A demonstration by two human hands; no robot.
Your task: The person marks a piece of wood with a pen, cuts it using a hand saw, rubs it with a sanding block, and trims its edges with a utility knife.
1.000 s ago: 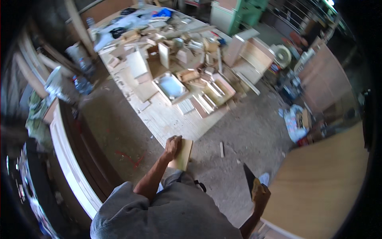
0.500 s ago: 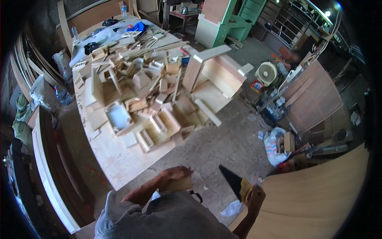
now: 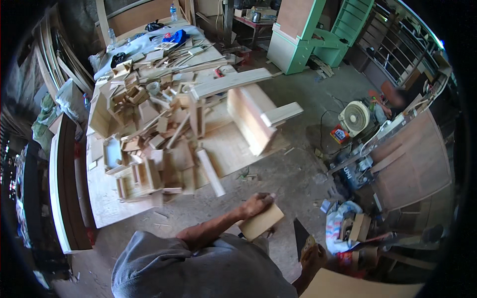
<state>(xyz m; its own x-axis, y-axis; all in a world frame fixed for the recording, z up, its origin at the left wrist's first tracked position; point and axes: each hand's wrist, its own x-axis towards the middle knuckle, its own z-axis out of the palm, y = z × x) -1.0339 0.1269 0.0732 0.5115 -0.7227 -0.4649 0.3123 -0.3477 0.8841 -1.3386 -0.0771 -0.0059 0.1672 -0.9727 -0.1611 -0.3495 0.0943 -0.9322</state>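
Note:
My left hand (image 3: pixel 259 204) is closed over the upper edge of a small rectangular wooden board (image 3: pixel 262 223), held tilted in front of my body. Gripped in my right hand (image 3: pixel 315 257) is a hand saw (image 3: pixel 301 239) with a dark tapering blade and a yellowish handle. The blade points up and away from me, just right of the board and apart from it. My fingers hide part of the saw's handle.
Ahead and left, a worktable (image 3: pixel 112 208) bears many wooden offcuts and box-like pieces. A large wooden frame (image 3: pixel 251 116) stands on its right side. A fan (image 3: pixel 355 118), a white sack (image 3: pixel 340 226) and a plywood sheet (image 3: pixel 362 287) lie to the right. Someone sits beyond the fan.
My view has shifted. My left hand has moved right with the board, now showing its broad face. The saw is lower and steeper, and the gap between it and the board is smaller.

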